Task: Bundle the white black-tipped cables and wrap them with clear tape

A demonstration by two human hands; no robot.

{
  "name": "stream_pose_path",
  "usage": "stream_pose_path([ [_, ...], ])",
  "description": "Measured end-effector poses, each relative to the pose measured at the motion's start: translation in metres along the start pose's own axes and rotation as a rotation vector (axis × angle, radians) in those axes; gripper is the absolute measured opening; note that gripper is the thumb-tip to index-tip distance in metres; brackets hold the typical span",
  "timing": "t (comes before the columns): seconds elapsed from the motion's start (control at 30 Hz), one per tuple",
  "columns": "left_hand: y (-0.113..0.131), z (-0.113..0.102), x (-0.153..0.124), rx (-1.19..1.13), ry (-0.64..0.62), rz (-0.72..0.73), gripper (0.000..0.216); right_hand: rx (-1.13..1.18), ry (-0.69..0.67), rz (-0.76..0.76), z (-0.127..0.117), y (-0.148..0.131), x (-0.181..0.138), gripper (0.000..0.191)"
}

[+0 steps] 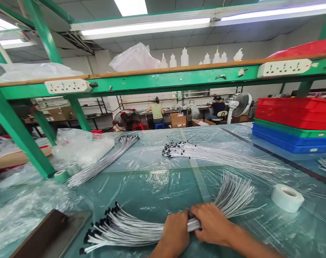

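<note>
My left hand point(176, 231) and my right hand point(212, 222) are side by side, fingers wrapped round the middle of a bundle of grey-white wires point(130, 229). The wires fan out to the left, where their ends carry small black connectors. Past my right hand the other ends spread loosely up and to the right. A short stretch of the bundle shows between the two hands. The bundle is just over the plastic-covered table point(152, 190); whether it touches the surface under my hands is hidden.
A roll of white tape point(277, 199) stands right of the bundle. Two more wire bundles lie beyond, one centre right point(219, 154), one left point(106, 161). A metal angle piece point(52, 233) is at front left. Stacked trays point(291, 114) stand back right; a green shelf frame point(141, 83) spans above.
</note>
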State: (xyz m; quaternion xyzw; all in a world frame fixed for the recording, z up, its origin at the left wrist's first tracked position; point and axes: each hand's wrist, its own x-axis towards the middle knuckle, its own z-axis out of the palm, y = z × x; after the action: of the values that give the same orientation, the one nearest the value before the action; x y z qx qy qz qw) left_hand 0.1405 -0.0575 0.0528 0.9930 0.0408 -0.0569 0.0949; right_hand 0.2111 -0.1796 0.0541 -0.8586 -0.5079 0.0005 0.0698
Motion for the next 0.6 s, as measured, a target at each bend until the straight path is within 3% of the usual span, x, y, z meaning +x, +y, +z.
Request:
stream_pose_path([
  [0.37, 0.005, -0.003, -0.002, -0.029, -0.083, 0.017, 0.04, 0.144, -0.078, -0.189, 0.035, 0.036, -0.018, 0.034],
  [0.6, -0.009, -0.001, -0.012, 0.023, -0.045, 0.239, 0.054, 0.216, -0.09, -0.185, 0.031, 0.031, -0.02, 0.029],
])
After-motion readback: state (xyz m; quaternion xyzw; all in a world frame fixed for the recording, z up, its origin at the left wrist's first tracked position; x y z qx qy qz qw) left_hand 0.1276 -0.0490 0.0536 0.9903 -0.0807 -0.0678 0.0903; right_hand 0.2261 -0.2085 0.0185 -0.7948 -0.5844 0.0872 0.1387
